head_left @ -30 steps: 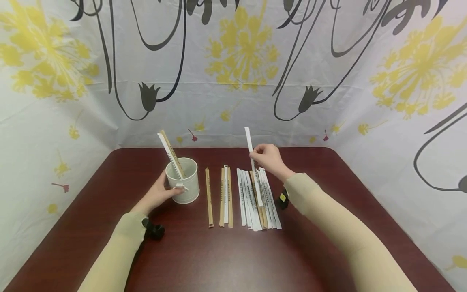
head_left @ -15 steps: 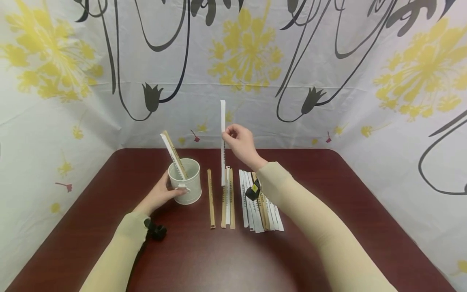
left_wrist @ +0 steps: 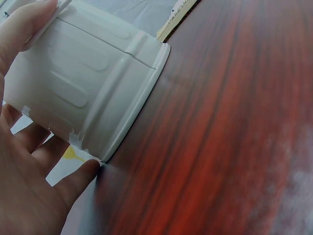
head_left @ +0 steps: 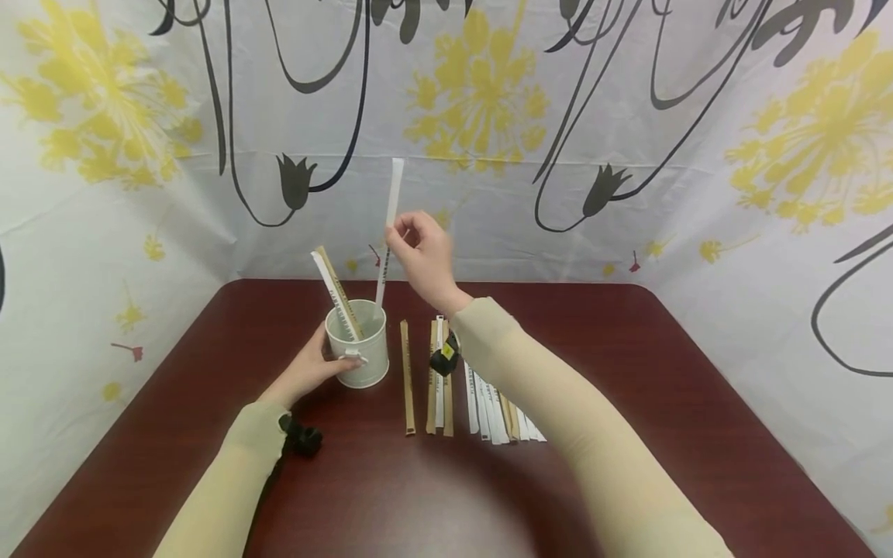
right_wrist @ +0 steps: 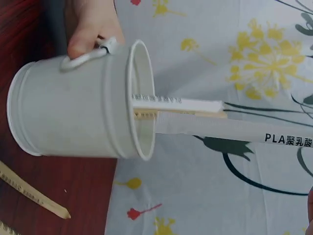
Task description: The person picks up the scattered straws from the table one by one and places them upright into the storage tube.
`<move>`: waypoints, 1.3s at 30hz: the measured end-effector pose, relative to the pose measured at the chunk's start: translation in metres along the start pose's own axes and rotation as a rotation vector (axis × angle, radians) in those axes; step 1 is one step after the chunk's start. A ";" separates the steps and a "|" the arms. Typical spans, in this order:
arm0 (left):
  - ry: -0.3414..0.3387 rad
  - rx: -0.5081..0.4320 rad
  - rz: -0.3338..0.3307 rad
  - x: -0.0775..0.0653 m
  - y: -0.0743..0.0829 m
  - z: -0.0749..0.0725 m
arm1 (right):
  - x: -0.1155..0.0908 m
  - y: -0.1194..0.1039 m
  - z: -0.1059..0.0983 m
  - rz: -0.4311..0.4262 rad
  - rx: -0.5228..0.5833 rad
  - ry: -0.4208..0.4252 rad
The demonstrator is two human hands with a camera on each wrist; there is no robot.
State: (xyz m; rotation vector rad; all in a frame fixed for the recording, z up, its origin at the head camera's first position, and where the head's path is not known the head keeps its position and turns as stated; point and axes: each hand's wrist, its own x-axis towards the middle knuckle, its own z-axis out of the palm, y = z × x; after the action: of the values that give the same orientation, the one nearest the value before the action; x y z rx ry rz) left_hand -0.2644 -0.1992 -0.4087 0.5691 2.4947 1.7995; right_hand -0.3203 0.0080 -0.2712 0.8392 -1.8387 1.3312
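- Wood-grained table (head_left: 432, 488): a lone brown straw (head_left: 408, 387), a group of three straws (head_left: 430, 403) and a larger straw cluster (head_left: 494, 418), partly behind the right sleeve (head_left: 558, 395).
- White bucket (head_left: 370, 363): two wrapped straws lean inside; only the left wrist view shows its base edge close up against the tabletop.
- Left hand (head_left: 307, 370): gripping the bucket, as half a second ago.
- Right hand (head_left: 425, 256): pinching a white wrapped straw (head_left: 394, 186), then over the three, now with its lower end at the bucket's rim; the right wrist view alone makes its "PLA" lettering readable.
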 end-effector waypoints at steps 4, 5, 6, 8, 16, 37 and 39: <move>0.002 0.006 0.009 0.000 0.000 -0.002 | -0.009 0.001 0.016 -0.012 -0.012 -0.046; -0.001 0.005 0.013 0.000 0.000 -0.002 | -0.013 0.002 0.019 -0.004 -0.019 -0.061; -0.003 0.004 0.015 0.000 0.000 -0.002 | -0.018 0.003 0.022 0.004 -0.026 -0.083; -0.008 0.002 0.020 0.000 0.000 -0.002 | -0.027 0.006 0.028 0.015 -0.045 -0.133; -0.017 -0.001 0.051 0.005 -0.012 0.000 | -0.055 0.020 0.039 0.009 -0.209 -0.331; -0.007 -0.011 0.024 0.000 -0.002 -0.001 | -0.066 0.022 0.042 0.199 -0.304 -0.405; -0.001 -0.006 0.022 0.002 -0.006 -0.002 | -0.066 0.024 0.037 0.195 -0.305 -0.399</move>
State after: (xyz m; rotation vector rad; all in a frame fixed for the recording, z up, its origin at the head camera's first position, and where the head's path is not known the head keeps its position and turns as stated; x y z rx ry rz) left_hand -0.2683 -0.2016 -0.4133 0.5995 2.4919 1.8126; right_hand -0.3105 -0.0149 -0.3469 0.8178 -2.4142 1.0039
